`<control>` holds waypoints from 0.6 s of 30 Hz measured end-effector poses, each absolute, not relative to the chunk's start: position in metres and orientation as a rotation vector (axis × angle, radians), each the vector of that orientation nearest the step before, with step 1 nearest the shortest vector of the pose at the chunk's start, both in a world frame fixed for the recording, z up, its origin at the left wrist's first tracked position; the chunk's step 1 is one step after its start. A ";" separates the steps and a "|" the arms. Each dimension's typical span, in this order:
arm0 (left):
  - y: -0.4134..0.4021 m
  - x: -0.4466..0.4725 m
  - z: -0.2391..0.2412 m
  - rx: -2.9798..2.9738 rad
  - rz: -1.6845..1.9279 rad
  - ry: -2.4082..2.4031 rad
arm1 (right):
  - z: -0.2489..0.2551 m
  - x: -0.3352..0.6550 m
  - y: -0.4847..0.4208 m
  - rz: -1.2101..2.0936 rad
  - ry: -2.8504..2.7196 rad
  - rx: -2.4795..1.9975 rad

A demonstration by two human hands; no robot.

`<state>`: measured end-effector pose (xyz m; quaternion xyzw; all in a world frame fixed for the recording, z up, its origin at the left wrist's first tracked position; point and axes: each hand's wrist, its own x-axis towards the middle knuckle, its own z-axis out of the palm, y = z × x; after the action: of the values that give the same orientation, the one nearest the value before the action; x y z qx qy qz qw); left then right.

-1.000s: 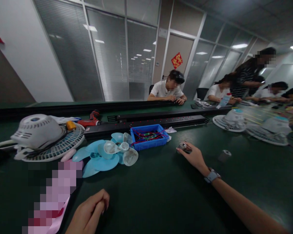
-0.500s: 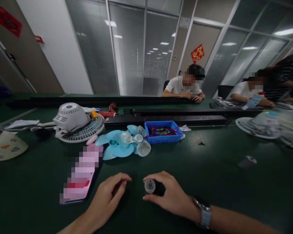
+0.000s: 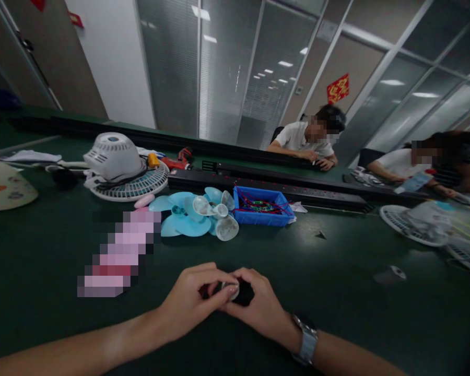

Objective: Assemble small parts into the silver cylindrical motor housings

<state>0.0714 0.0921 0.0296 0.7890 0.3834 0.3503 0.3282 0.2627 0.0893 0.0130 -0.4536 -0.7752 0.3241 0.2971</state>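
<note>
Now my left hand [image 3: 188,295] and right hand [image 3: 263,303] pinch one little metal can [image 3: 234,296], low mid-frame, so I probably need a steady grip next.

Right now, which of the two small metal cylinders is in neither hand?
The far-right cylinder, sitting apart on the green table; the other cylinder is held between the left hand and right hand.

It's dim in here; white lamp reflections [image 3: 285,63] hang in the far glass partition [image 3: 223,78]. A pale glare pools on the green table [image 3: 307,234], right of centre. The fan [image 3: 421,222] at right looks soft, wall lines slant, and blocky mosaic hides the pink object [image 3: 121,245].
</note>
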 end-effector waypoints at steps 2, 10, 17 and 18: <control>0.093 0.069 0.036 2.068 0.943 1.026 | 0.012 0.263 0.089 0.843 -2.057 -1.214; 0.100 0.021 0.017 2.095 0.863 1.281 | 0.016 0.264 0.088 0.885 -2.058 -1.216; 0.106 0.015 -0.004 2.273 0.552 1.346 | 0.016 0.263 0.087 0.884 -2.081 -1.219; 0.105 0.015 -0.004 2.283 0.549 1.347 | 0.016 0.261 0.086 0.889 -2.087 -1.223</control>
<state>0.0151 0.1053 -0.0037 0.8235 0.4859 0.1981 0.2157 0.2614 0.0862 0.0160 -0.4557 -0.7777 0.3314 0.2787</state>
